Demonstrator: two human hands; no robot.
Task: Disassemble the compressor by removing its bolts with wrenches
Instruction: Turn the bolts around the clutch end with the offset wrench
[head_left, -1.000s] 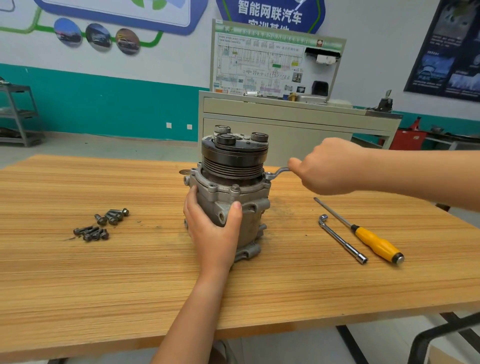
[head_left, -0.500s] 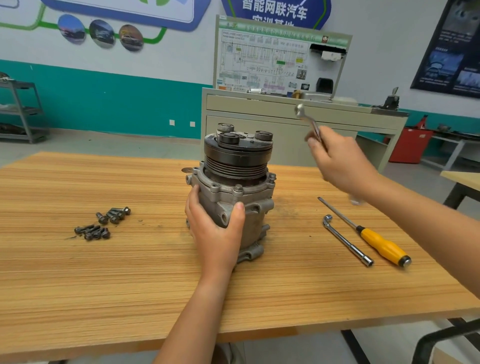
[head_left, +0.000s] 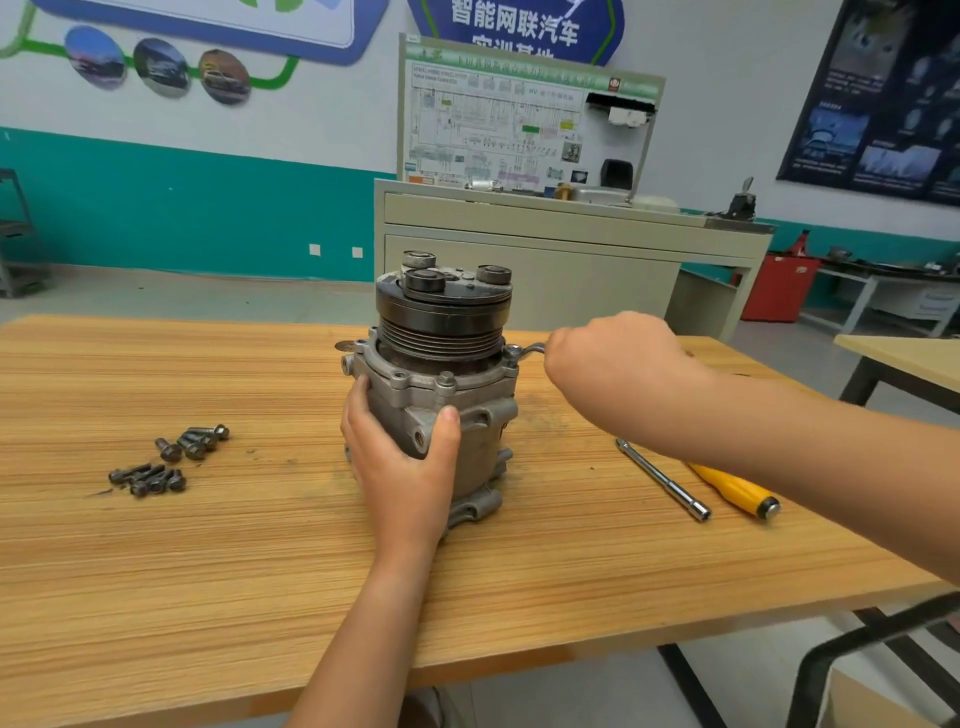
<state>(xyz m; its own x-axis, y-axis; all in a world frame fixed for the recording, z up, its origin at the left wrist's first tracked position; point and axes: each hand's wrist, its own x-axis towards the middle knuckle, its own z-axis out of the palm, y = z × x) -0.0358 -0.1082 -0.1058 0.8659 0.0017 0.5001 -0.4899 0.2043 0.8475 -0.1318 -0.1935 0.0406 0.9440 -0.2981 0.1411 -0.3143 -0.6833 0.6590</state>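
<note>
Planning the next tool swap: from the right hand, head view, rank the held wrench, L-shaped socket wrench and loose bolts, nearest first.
1. The wrench, gripped in the right hand.
2. The L-shaped socket wrench, lying right of the compressor.
3. The loose bolts, far left beyond the compressor.

The wall (head_left: 337, 130) is white on top and has a wide blue-green band (head_left: 182, 208) at the bottom. A blue sign (head_left: 519, 26) with white writing hangs up high, and a dark poster (head_left: 883, 104) hangs on the right. A pale cabinet (head_left: 597, 275) stands by the wall with a board (head_left: 493, 119) full of lines and little boxes on top. A red box (head_left: 776, 288) is beside it. The floor (head_left: 182, 296) is grey. The big table (head_left: 208, 571) in front is light wood with stripes. A metal shelf (head_left: 10, 224) is at the far left.
</note>
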